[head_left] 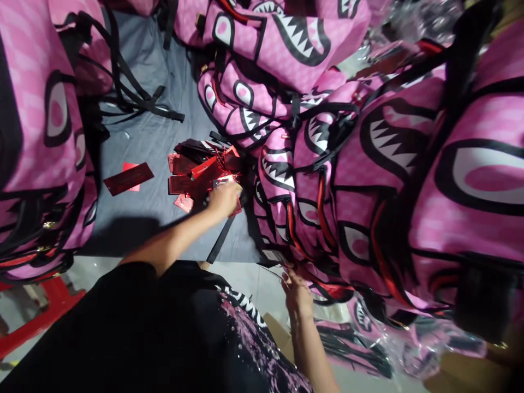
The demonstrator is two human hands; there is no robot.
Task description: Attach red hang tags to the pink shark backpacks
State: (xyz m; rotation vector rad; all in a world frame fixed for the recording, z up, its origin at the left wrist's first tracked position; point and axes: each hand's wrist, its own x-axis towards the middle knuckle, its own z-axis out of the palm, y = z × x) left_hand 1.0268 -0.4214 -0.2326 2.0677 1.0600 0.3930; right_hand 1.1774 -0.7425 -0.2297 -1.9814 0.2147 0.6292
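Note:
My left hand (225, 199) reaches into a heap of red hang tags (182, 183) with strings. Its fingers are closed at a small tag with a pale face (224, 180). My right hand (298, 292) is at the table's front edge, beside the lower end of a pink shark-mouth backpack (277, 166). Its fingers are pinched together by a thin, light-coloured piece and a whitish label (273, 255); what exactly they hold is too small to make out. Left of the heap, a dark red tag (129, 179) lies across a brighter red one.
Pink backpacks (385, 136) crowd the right side and back of the grey-covered table (147, 136). Another large pink backpack (41, 114) stands at the left, near loose black straps (135, 101). Plastic-wrapped bags (368, 349) and cardboard lie below right; a red frame (45, 311) stands below left.

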